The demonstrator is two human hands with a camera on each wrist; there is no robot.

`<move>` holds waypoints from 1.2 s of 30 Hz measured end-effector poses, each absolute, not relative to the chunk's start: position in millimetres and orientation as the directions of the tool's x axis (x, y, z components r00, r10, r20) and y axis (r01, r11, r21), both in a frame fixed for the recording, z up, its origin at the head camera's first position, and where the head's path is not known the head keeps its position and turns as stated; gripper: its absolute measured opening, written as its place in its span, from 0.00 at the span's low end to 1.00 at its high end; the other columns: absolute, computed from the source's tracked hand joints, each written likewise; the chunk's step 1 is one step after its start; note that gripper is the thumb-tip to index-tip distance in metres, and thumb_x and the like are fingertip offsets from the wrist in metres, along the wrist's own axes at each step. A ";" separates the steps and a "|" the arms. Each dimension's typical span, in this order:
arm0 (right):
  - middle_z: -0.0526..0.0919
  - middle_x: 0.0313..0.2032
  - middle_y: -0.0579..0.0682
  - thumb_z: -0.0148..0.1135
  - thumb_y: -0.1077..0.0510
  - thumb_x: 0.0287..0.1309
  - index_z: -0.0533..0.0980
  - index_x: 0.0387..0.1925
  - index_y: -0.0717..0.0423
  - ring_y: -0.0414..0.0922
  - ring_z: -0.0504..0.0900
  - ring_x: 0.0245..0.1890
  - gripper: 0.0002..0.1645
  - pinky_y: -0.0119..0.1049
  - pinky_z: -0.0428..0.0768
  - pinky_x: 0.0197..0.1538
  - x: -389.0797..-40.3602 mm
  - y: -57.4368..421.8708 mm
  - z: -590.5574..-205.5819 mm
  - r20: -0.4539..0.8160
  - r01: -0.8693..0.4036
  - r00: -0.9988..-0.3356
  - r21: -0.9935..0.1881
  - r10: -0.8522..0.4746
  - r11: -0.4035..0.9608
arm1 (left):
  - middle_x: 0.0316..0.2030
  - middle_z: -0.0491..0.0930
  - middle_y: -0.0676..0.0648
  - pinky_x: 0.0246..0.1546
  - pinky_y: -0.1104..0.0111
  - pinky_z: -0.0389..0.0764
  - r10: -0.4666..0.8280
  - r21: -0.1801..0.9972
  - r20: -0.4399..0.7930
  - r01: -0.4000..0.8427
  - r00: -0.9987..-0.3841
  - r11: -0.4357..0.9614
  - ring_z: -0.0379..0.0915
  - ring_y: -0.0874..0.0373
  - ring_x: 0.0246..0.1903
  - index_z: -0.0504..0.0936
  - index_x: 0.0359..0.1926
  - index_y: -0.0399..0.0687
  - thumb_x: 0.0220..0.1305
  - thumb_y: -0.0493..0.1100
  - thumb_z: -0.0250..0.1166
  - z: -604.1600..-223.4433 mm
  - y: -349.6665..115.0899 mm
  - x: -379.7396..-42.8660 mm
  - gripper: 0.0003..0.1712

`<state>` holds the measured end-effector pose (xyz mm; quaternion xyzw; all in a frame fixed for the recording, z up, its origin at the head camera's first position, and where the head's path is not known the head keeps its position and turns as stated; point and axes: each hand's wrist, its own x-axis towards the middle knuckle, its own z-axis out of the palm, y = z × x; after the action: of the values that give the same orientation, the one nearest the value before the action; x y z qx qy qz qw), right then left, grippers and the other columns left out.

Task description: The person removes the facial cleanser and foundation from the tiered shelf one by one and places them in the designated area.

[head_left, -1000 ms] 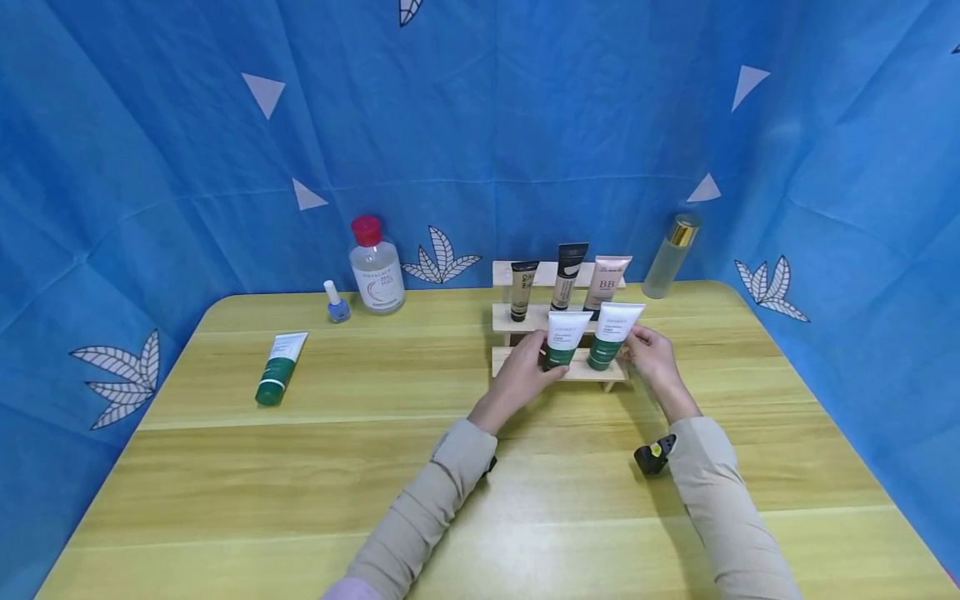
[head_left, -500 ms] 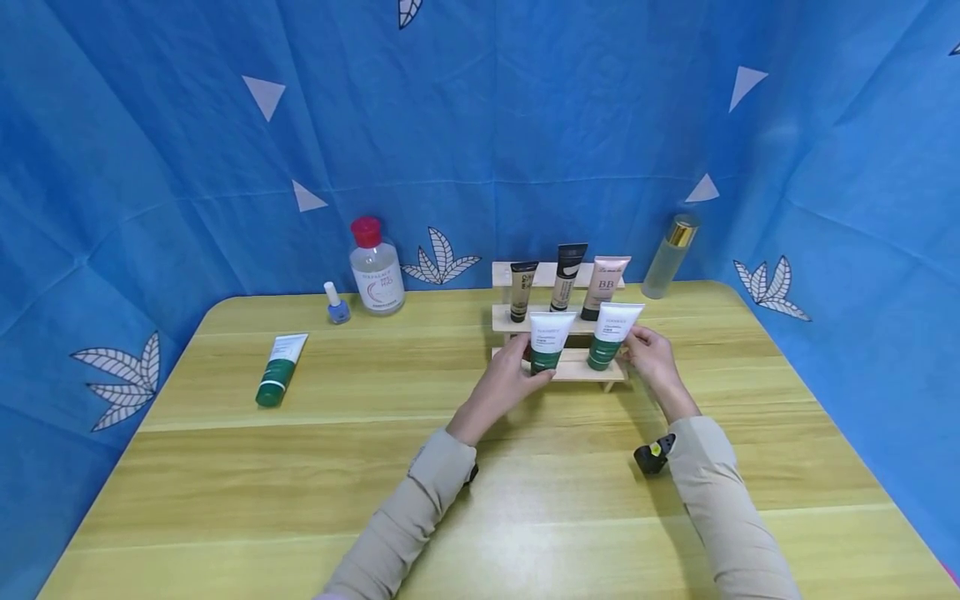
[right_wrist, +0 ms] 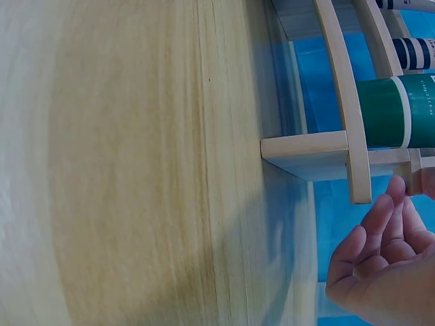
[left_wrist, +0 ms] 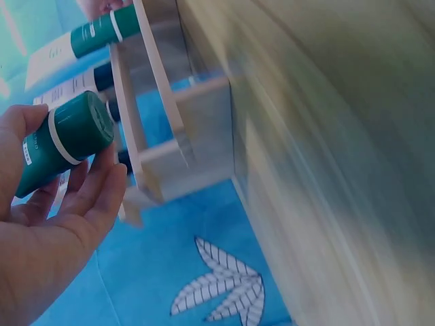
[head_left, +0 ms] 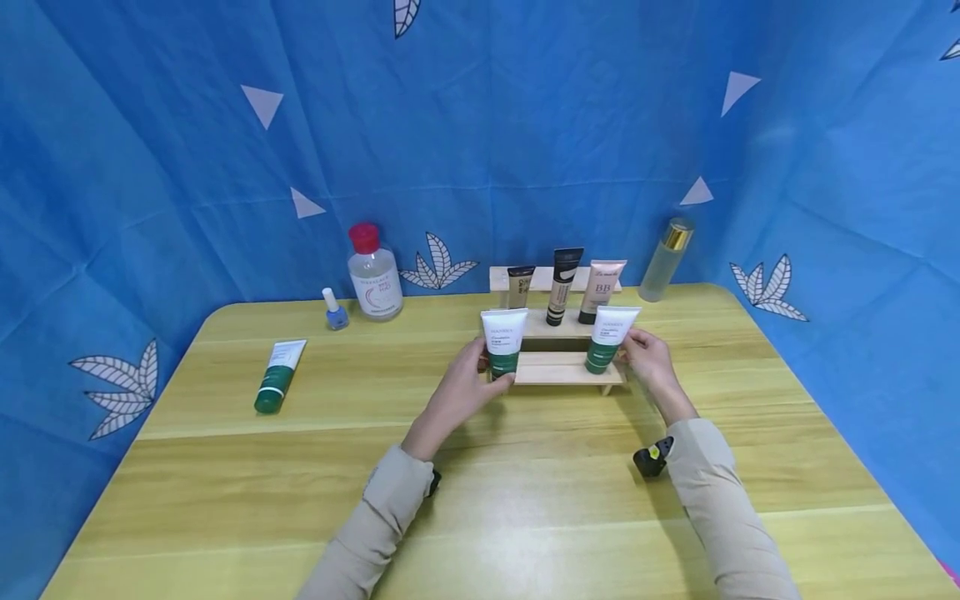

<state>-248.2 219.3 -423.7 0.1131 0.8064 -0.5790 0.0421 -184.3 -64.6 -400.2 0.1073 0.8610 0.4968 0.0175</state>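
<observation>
My left hand [head_left: 459,387] holds a white-and-green squeeze tube [head_left: 505,340] upright at the left end of the wooden tiered rack [head_left: 553,368]. In the left wrist view, thumb and fingers wrap this tube [left_wrist: 76,132], its green cap apart from the shelf edge. A matching tube [head_left: 611,335] stands at the right of the lowest tier. Beside it, my right hand [head_left: 651,363] pinches the rack's right end; the right wrist view has fingertips [right_wrist: 396,185] against a wooden end piece. On the tier behind stand a gold tube [head_left: 519,287], black tube [head_left: 562,287] and pink BB tube [head_left: 600,292].
Another green-and-white tube [head_left: 280,377] lies on the table's left. A blue nail polish bottle [head_left: 336,312] and a red-capped clear bottle [head_left: 377,283] stand at the back. A gold-capped bottle [head_left: 664,262] is right of the rack. Blue cloth [head_left: 420,125] hangs behind.
My left hand has carried its tube leftward along the lowest tier, away from the matching tube, and it now partly covers the gold tube. The right hand has stayed at the rack's end.
</observation>
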 end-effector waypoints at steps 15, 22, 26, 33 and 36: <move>0.74 0.48 0.55 0.40 0.54 0.73 0.64 0.62 0.69 0.36 0.70 0.35 0.27 0.22 0.74 0.37 -247.5 219.9 -423.6 -0.195 0.226 -0.973 -0.916 0.125 0.330 | 0.46 0.76 0.40 0.53 0.53 0.76 0.051 0.836 0.061 0.079 -0.997 0.543 0.75 0.45 0.49 0.70 0.57 0.37 0.55 0.40 0.70 -399.0 -122.3 -170.7 0.30; 0.74 0.43 0.52 0.41 0.55 0.72 0.66 0.59 0.70 0.36 0.70 0.35 0.24 0.22 0.74 0.36 -246.5 218.2 -422.9 -0.181 0.217 -0.974 -0.921 0.136 0.324 | 0.45 0.76 0.39 0.53 0.53 0.76 0.015 0.840 0.049 0.050 -0.999 0.541 0.75 0.44 0.48 0.69 0.57 0.38 0.56 0.43 0.69 -401.7 -144.8 -168.0 0.30; 0.74 0.45 0.53 0.40 0.56 0.72 0.66 0.60 0.70 0.36 0.70 0.35 0.24 0.22 0.73 0.37 -246.3 218.5 -423.3 -0.186 0.220 -0.974 -0.918 0.131 0.330 | 0.46 0.75 0.39 0.52 0.54 0.77 -0.021 0.834 0.029 0.013 -0.999 0.551 0.75 0.44 0.48 0.69 0.57 0.38 0.57 0.44 0.68 -403.3 -156.5 -167.7 0.30; 0.73 0.48 0.55 0.40 0.55 0.73 0.65 0.60 0.69 0.37 0.70 0.36 0.25 0.23 0.74 0.38 -246.6 219.3 -423.2 -0.188 0.220 -0.974 -0.914 0.126 0.341 | 0.48 0.75 0.38 0.45 0.58 0.78 -0.091 0.828 -0.010 -0.059 -0.996 0.558 0.75 0.47 0.46 0.69 0.57 0.37 0.59 0.44 0.66 -405.6 -178.6 -167.1 0.28; 0.73 0.50 0.56 0.40 0.55 0.72 0.65 0.61 0.69 0.37 0.70 0.36 0.25 0.23 0.74 0.39 -246.8 219.3 -424.0 -0.188 0.221 -0.974 -0.917 0.128 0.333 | 0.48 0.75 0.38 0.41 0.62 0.78 -0.115 0.827 -0.021 -0.082 -0.993 0.557 0.75 0.47 0.44 0.69 0.59 0.37 0.60 0.45 0.65 -406.1 -187.7 -165.9 0.29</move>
<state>-246.8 219.3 -424.0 0.1072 0.8155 -0.5673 0.0409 -165.9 -187.7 -406.1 -0.0558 0.8821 0.4674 -0.0177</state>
